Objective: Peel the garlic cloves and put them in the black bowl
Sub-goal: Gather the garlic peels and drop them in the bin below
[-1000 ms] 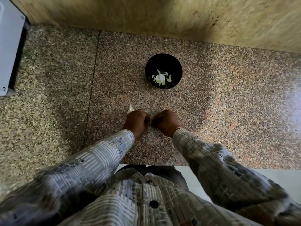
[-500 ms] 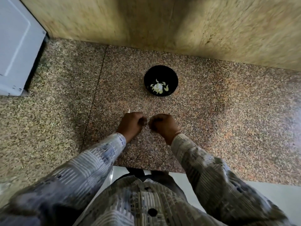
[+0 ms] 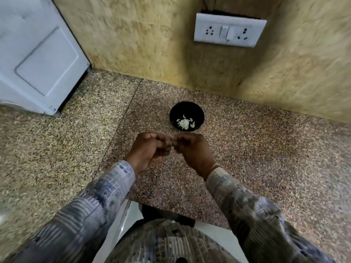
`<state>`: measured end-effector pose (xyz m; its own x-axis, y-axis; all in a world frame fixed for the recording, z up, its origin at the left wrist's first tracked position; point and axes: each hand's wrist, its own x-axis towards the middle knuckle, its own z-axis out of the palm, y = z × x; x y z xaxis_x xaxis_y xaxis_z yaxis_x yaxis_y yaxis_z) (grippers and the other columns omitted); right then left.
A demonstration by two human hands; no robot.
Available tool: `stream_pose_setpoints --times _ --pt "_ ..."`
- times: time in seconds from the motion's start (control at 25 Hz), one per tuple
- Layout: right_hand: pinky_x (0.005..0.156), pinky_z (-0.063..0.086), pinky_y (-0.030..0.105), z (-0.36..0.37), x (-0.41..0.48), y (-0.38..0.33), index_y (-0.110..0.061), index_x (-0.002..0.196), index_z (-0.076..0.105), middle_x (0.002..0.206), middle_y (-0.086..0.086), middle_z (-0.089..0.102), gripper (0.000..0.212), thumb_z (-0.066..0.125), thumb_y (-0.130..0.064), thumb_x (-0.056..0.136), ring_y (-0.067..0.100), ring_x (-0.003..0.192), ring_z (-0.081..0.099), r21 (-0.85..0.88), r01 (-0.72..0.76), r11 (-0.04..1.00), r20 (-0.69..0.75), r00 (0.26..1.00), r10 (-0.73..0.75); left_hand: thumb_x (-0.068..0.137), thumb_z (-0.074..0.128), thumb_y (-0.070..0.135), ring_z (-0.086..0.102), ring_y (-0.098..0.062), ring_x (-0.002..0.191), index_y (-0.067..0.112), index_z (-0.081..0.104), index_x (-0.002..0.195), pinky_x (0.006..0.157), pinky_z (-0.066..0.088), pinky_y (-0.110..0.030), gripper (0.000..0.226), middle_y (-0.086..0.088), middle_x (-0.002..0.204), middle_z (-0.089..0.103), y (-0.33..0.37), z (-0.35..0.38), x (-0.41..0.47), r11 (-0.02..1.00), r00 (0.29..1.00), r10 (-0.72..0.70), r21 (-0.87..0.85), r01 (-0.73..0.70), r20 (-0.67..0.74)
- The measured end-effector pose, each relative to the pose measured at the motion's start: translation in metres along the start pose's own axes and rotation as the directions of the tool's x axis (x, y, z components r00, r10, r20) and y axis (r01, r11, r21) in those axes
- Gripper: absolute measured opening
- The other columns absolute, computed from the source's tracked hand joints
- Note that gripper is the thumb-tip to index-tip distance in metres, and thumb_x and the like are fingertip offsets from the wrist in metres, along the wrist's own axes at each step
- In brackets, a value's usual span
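Observation:
The black bowl [image 3: 187, 111] stands on the speckled granite counter [image 3: 256, 149] near the back wall. It holds a heap of pale garlic pieces [image 3: 184, 123]. Just in front of the bowl, my left hand [image 3: 150, 150] and my right hand [image 3: 191, 149] are raised above the counter with their fingertips pinched together. They grip a small garlic clove [image 3: 172, 145], which the fingers almost wholly hide.
A white appliance [image 3: 38, 54] stands on the counter at the back left. A white socket plate [image 3: 228, 29] is on the yellowish wall above the bowl. The counter's front edge [image 3: 171, 211] lies close to my body.
Both hands have lifted off the counter and moved toward the bowl, still pinched together. The white tip that stuck out by my left hand no longer shows. The view has tilted up the wall.

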<state>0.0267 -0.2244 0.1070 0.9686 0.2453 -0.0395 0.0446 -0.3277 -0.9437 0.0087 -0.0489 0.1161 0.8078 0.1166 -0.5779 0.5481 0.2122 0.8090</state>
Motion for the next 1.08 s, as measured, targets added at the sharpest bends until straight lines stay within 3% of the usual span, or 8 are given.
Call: stream_pose_setpoints --times 0.12,0.24,0.4,0.52,0.56,0.64,0.84,1.08 --pt "0.071 0.049 0.022 -0.015 0.001 -0.012 -0.011 0.088 0.078 0.082 0.001 0.074 0.006 0.076 -0.004 0.087 0.012 0.076 0.066 -0.300 0.438 0.847 0.015 0.890 -0.455 0.098 0.051 -0.008 0.070 -0.019 0.062 -0.002 0.069 0.093 0.057 0.060 -0.028 0.020 -0.013 0.077 0.071 0.012 0.011 -0.018 0.889 0.963 -0.241 -0.369 0.269 0.121" --pt "0.070 0.051 0.024 -0.028 -0.004 -0.029 -0.008 0.089 0.077 0.080 0.004 0.074 0.007 0.073 -0.003 0.090 0.012 0.072 0.066 -0.070 0.211 0.975 -0.015 0.977 -0.213 0.093 0.068 -0.002 0.074 -0.020 0.072 0.006 0.074 0.091 0.064 0.061 -0.028 0.011 -0.009 0.082 0.077 0.008 0.027 -0.038 0.959 0.956 0.285 0.033 -0.283 -0.074" --pt "0.069 0.056 0.028 -0.043 -0.012 -0.047 0.007 0.109 0.066 0.088 0.014 0.067 0.015 0.058 0.005 0.097 0.018 0.075 0.062 0.569 -0.507 0.648 0.373 0.861 0.346 0.089 0.072 -0.001 0.070 -0.012 0.083 0.010 0.078 0.093 0.075 0.054 -0.021 0.013 -0.002 0.093 0.077 0.002 0.027 -0.049 0.070 0.345 0.896 0.677 -0.733 0.280" --pt "0.071 0.055 0.027 -0.047 -0.020 -0.043 -0.001 0.095 0.074 0.086 0.004 0.074 0.009 0.065 0.000 0.093 0.014 0.077 0.066 0.161 0.117 0.980 0.053 0.990 -0.127 0.091 0.065 -0.006 0.070 -0.020 0.071 0.003 0.074 0.093 0.065 0.060 -0.028 0.013 -0.009 0.082 0.075 0.013 0.048 -0.066 0.890 0.884 0.452 0.005 -0.455 -0.120" --pt "0.073 0.055 0.028 -0.049 -0.022 -0.041 -0.007 0.092 0.074 0.087 0.000 0.074 0.010 0.066 -0.001 0.093 0.013 0.079 0.068 -0.005 0.329 0.944 0.017 0.944 -0.328 0.092 0.060 -0.007 0.070 -0.019 0.067 0.001 0.071 0.094 0.061 0.060 -0.028 0.014 -0.011 0.079 0.073 0.018 0.054 -0.072 0.930 0.984 0.169 -0.323 -0.176 -0.051" --pt "0.078 0.058 0.036 -0.048 -0.026 -0.039 -0.010 0.094 0.073 0.089 0.002 0.074 0.011 0.065 -0.003 0.095 0.019 0.085 0.070 0.016 0.421 0.907 -0.001 0.907 -0.421 0.095 0.055 -0.008 0.070 -0.016 0.062 0.000 0.068 0.094 0.060 0.062 -0.027 0.015 -0.011 0.075 0.072 0.022 0.057 -0.077 0.850 0.999 -0.031 -0.526 0.042 0.028" --pt "0.093 0.051 0.053 -0.031 -0.032 -0.042 0.004 0.106 0.067 0.106 0.031 0.068 0.013 0.060 -0.005 0.099 0.035 0.095 0.061 0.663 -0.107 0.741 0.039 0.993 0.109 0.090 0.064 -0.012 0.074 -0.024 0.077 0.001 0.071 0.094 0.076 0.063 -0.032 0.016 -0.018 0.087 0.076 0.018 0.069 -0.089 0.882 0.939 0.288 -0.331 -0.337 -0.188" --pt "0.080 0.055 0.037 -0.030 -0.025 -0.038 0.002 0.104 0.065 0.094 0.015 0.069 0.008 0.059 -0.003 0.100 0.025 0.089 0.063 0.632 -0.131 0.764 0.179 0.984 0.021 0.096 0.056 -0.009 0.074 -0.015 0.070 0.004 0.066 0.099 0.067 0.064 -0.026 0.016 -0.010 0.080 0.073 0.013 0.049 -0.079 0.803 0.997 0.066 -0.592 -0.071 -0.030"
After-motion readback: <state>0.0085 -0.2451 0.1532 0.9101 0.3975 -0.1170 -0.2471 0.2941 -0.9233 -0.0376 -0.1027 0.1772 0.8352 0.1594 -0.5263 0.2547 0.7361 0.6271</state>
